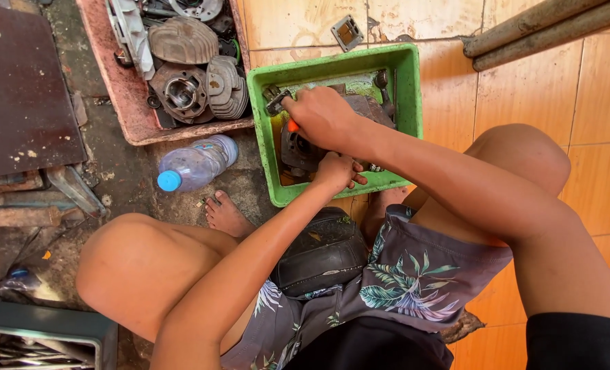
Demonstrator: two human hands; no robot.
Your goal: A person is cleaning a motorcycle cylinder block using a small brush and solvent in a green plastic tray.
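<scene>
a: where are the hands?

b: both reach forward and down into the green tub (406, 96) on the floor between the knees. the right hand (322, 116) comes in from the right, arm stretched out long over the right knee, wrist bent a little, knuckles up.

a: is it holding anything?

b: yes, its fingers are curled tight around a brush (281, 106); an orange bit of handle shows under the hand and the dark head sticks out toward the tub's upper left corner.

a: and the left?

b: the left hand (337, 171) comes up along the left thigh, forearm nearly straight, and closes over the near edge of a dark metal engine part (298, 151) that sits inside the tub, by the front wall. fingers are wrapped on it, thumb side toward the body.

a: so the part is in the tub?

b: in it, under both hands, lying in yellowish liquid. how much of it the hands hide, i cannot tell.

a: what's around?

b: a pink tray (123, 103) of grey engine pieces just left of the tub, a plastic bottle (195, 164) with a blue cap lying below it, near a bare foot (226, 216).
</scene>
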